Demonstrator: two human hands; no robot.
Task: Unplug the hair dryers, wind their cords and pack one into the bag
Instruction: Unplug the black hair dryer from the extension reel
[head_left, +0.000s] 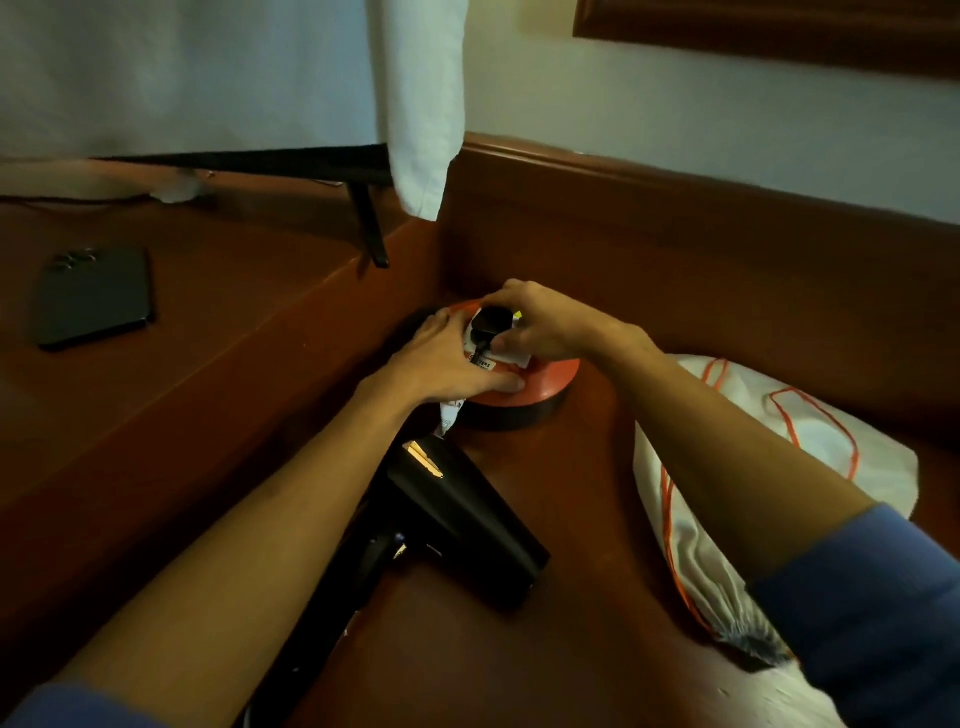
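Note:
A round orange extension reel (545, 382) sits on the wooden surface near the corner. A black plug (491, 319) is seated in its white socket face. My right hand (550, 325) pinches the plug from above with thumb and fingers. My left hand (457, 361) lies flat on the reel's top, fingers straight, pressing it down. A black hair dryer (462, 519) lies on its side just in front of the reel, between my forearms. A white drawstring bag (769, 467) with an orange cord lies to the right. A second dryer is not visible.
A dark phone (96, 296) lies face down on the raised wooden ledge at left. A white cloth (415, 104) hangs over a dark screen whose stand foot (371, 228) rests on the ledge. A wooden back panel (675, 234) closes off the corner.

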